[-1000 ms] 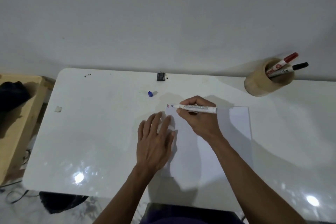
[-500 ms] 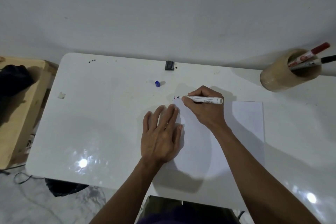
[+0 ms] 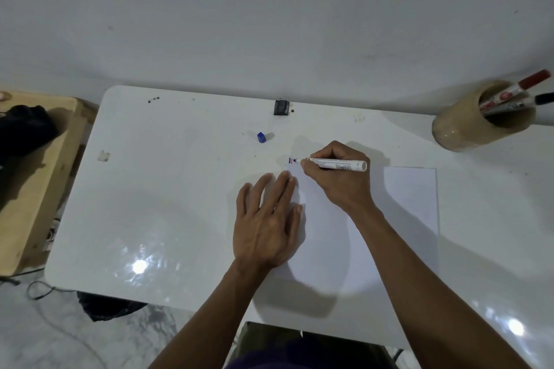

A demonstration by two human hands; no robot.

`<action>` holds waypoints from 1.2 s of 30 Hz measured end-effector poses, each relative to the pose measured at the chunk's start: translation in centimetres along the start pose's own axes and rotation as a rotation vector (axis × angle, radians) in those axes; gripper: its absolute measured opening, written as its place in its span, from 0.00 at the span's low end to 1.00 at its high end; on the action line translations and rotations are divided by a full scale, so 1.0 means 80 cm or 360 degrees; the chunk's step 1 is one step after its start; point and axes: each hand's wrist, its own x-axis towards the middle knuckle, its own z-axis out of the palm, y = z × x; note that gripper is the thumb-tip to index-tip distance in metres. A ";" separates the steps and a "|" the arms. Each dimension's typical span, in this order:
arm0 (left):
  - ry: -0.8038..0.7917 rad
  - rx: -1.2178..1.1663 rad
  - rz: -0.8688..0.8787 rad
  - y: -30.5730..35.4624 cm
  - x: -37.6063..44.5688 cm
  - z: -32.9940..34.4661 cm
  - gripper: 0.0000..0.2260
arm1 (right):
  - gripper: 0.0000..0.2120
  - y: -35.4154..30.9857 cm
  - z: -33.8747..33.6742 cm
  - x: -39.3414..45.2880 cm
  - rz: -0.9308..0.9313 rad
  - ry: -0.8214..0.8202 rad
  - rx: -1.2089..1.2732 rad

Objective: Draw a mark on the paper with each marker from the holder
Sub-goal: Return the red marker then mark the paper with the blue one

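Note:
A white sheet of paper (image 3: 404, 213) lies on the white table (image 3: 168, 189). My right hand (image 3: 338, 180) grips a white uncapped marker (image 3: 338, 164), its tip touching the paper's top left corner beside small red and blue marks (image 3: 291, 160). My left hand (image 3: 266, 222) lies flat with fingers spread, pressing the paper's left edge. A blue marker cap (image 3: 261, 137) lies on the table beyond the hands. At the far right a round wooden holder (image 3: 467, 126) tilts toward me, holding a red-capped marker (image 3: 521, 89) and a black-capped marker (image 3: 536, 99).
A small black object (image 3: 281, 107) sits at the table's back edge against the wall. A scrap of tape (image 3: 104, 156) lies at the left. A wooden stand (image 3: 36, 177) with a dark cloth (image 3: 24, 129) stands left of the table. Cables (image 3: 36, 290) lie on the floor.
The view has shifted slightly. My right hand keeps the marker tip at the paper's top left corner, where a blue mark now shows beside the red one. The left hand stays flat.

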 end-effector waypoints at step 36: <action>0.0042 -0.0547 -0.0442 -0.006 0.052 -0.050 0.16 | 0.11 -0.074 -0.068 -0.010 0.0404 0.0013 0.1153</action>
